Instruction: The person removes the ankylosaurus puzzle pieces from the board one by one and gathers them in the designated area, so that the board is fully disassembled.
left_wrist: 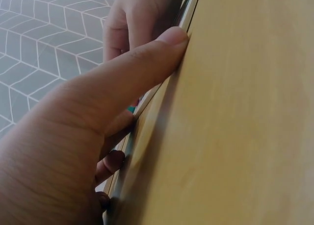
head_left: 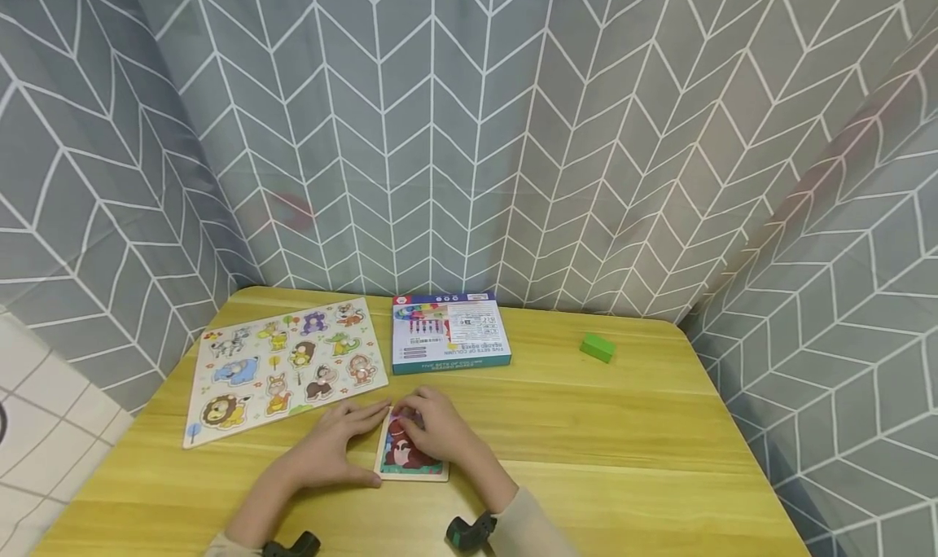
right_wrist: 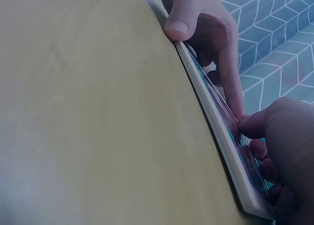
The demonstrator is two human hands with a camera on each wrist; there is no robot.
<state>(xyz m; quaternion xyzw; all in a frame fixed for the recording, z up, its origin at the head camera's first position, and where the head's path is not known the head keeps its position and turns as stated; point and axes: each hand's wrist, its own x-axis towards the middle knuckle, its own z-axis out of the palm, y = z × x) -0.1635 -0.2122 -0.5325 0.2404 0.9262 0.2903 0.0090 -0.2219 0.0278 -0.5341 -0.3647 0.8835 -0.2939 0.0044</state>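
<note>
A small wooden picture puzzle (head_left: 407, 457) with a pale frame and a reddish-brown animal picture lies flat on the table. Along its left side rests my left hand (head_left: 329, 449), thumb at the near-left corner and index finger reaching the far-left corner. My right hand (head_left: 434, 428) is over the upper right of the picture, fingers bent down onto its surface. In the right wrist view, the right thumb meets the tip of a left finger above the puzzle (right_wrist: 230, 159). The right palm hides part of the picture; I cannot tell whether a piece is between those fingers.
A large white animal peg board (head_left: 252, 406) lies at the back left. Next to it is a flat printed box (head_left: 469, 337). A green block (head_left: 598, 347) sits at the back right. A grey patterned curtain (head_left: 454, 174) hangs behind the wooden table (head_left: 623, 443).
</note>
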